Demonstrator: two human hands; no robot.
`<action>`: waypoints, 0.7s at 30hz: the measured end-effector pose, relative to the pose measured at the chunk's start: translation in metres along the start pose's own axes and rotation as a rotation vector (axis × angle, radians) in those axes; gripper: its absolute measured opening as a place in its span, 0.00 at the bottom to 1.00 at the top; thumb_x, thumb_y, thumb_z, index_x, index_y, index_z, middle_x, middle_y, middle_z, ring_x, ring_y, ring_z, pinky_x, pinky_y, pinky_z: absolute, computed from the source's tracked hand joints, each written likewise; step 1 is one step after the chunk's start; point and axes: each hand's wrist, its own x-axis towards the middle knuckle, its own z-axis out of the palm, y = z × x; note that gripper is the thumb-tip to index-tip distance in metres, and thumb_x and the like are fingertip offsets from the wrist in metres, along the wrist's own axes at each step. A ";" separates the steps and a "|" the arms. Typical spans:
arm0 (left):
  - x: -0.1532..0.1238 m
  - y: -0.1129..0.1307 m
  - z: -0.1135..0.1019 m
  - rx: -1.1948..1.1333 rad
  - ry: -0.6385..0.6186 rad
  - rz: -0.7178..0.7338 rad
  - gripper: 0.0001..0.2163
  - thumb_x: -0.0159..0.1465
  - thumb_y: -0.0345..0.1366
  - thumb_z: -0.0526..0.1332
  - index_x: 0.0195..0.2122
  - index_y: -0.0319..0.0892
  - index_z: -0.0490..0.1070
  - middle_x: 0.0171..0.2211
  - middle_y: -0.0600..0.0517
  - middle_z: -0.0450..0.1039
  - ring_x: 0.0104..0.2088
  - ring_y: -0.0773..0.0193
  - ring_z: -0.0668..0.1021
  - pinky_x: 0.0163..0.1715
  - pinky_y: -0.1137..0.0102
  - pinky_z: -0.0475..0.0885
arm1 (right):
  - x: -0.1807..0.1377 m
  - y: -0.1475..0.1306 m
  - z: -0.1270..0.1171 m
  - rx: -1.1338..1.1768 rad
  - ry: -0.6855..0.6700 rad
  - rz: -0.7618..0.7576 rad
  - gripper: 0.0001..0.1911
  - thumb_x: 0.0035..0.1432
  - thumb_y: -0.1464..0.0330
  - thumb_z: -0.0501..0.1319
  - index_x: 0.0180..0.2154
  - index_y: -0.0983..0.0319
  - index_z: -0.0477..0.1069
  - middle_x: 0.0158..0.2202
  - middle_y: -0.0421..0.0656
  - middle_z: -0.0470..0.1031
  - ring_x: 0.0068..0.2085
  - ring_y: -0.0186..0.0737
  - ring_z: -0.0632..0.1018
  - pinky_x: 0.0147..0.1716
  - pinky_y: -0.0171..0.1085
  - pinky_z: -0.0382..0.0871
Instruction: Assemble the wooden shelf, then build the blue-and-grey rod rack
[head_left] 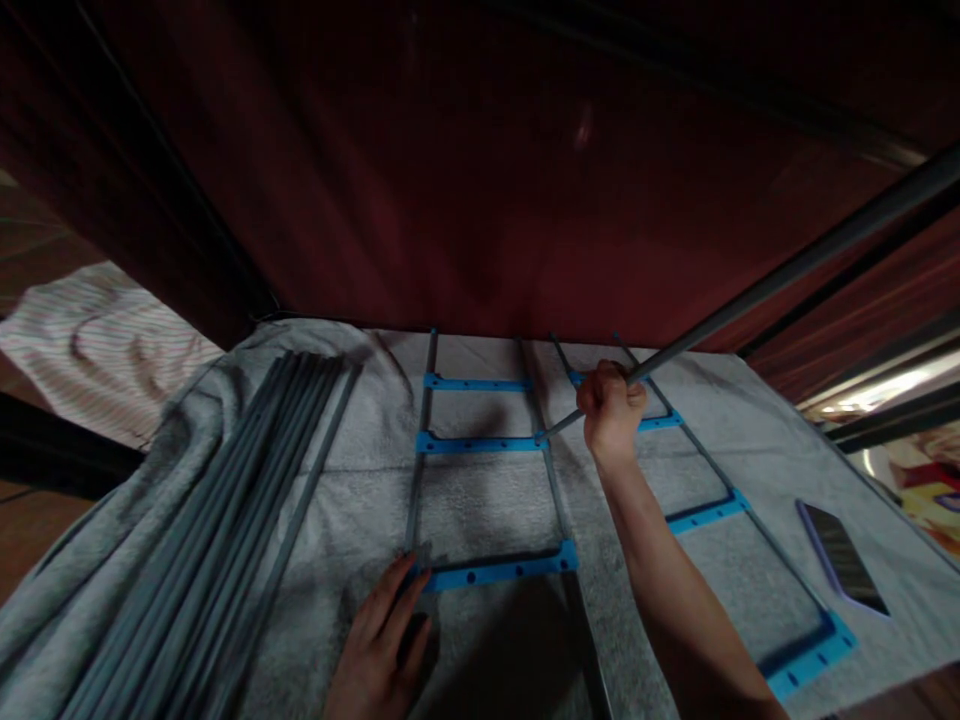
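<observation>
My right hand [611, 415] is closed round a long grey tube [739, 305]. The tube slants from the upper right down to the right end of a blue crossbar with holes [480, 444]. My left hand [379, 645] lies at the near left, its fingers stretched out and apart, the fingertips touching the left end of the nearest blue crossbar [502, 571]. Grey tubes, one of them the left side tube [415, 495], link these crossbars into a ladder-like frame. A similar frame with a blue crossbar [709, 510] lies to the right, partly behind my right forearm.
On the left, several loose grey tubes [225, 520] lie side by side on a grey blanket [480, 510]. A phone [844, 555] rests near the right edge. A dark red panel [480, 200] rises at the back, and striped cloth [112, 340] lies beyond the left side.
</observation>
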 end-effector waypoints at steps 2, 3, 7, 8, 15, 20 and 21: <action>0.000 0.000 -0.001 -0.005 -0.001 0.003 0.24 0.70 0.37 0.61 0.67 0.49 0.67 0.67 0.43 0.70 0.64 0.50 0.76 0.58 0.57 0.78 | -0.001 0.001 0.002 -0.015 -0.034 -0.010 0.27 0.61 0.56 0.64 0.21 0.56 0.50 0.17 0.30 0.50 0.18 0.28 0.54 0.18 0.33 0.49; 0.000 0.000 -0.002 -0.006 -0.006 0.009 0.24 0.70 0.37 0.61 0.68 0.49 0.66 0.67 0.43 0.70 0.64 0.50 0.76 0.58 0.57 0.78 | -0.002 0.001 0.002 -0.022 -0.044 -0.016 0.27 0.61 0.57 0.64 0.21 0.56 0.50 0.17 0.30 0.50 0.18 0.28 0.54 0.18 0.33 0.49; 0.001 0.000 -0.006 -0.015 -0.047 0.018 0.25 0.70 0.35 0.60 0.69 0.49 0.64 0.68 0.43 0.69 0.64 0.51 0.76 0.59 0.58 0.78 | -0.008 0.000 0.003 -0.027 -0.046 -0.034 0.27 0.60 0.59 0.64 0.20 0.56 0.48 0.17 0.32 0.51 0.18 0.28 0.55 0.18 0.33 0.50; 0.001 0.000 -0.007 -0.016 -0.048 0.018 0.25 0.70 0.35 0.60 0.69 0.50 0.64 0.68 0.43 0.69 0.64 0.51 0.76 0.59 0.58 0.78 | -0.009 -0.001 0.002 -0.018 -0.044 -0.032 0.27 0.59 0.61 0.64 0.19 0.56 0.48 0.17 0.32 0.51 0.18 0.28 0.55 0.18 0.33 0.49; 0.001 -0.002 -0.005 -0.010 -0.031 0.028 0.25 0.70 0.36 0.60 0.68 0.49 0.65 0.68 0.44 0.69 0.63 0.51 0.77 0.57 0.58 0.79 | -0.014 0.000 0.000 0.034 -0.047 -0.019 0.23 0.57 0.64 0.63 0.19 0.56 0.52 0.17 0.31 0.51 0.18 0.28 0.55 0.18 0.33 0.49; 0.002 -0.001 -0.007 -0.048 -0.025 0.022 0.26 0.70 0.36 0.60 0.70 0.52 0.64 0.68 0.45 0.70 0.64 0.51 0.77 0.58 0.58 0.79 | -0.002 0.007 0.002 0.023 -0.081 -0.030 0.24 0.58 0.62 0.63 0.19 0.56 0.50 0.17 0.31 0.50 0.18 0.28 0.55 0.18 0.33 0.48; 0.001 0.000 -0.007 -0.052 -0.021 0.026 0.27 0.70 0.36 0.60 0.70 0.53 0.63 0.68 0.45 0.69 0.64 0.51 0.77 0.58 0.58 0.79 | 0.000 0.008 0.002 0.027 -0.078 -0.021 0.23 0.58 0.62 0.64 0.19 0.56 0.51 0.17 0.31 0.50 0.18 0.28 0.54 0.18 0.33 0.47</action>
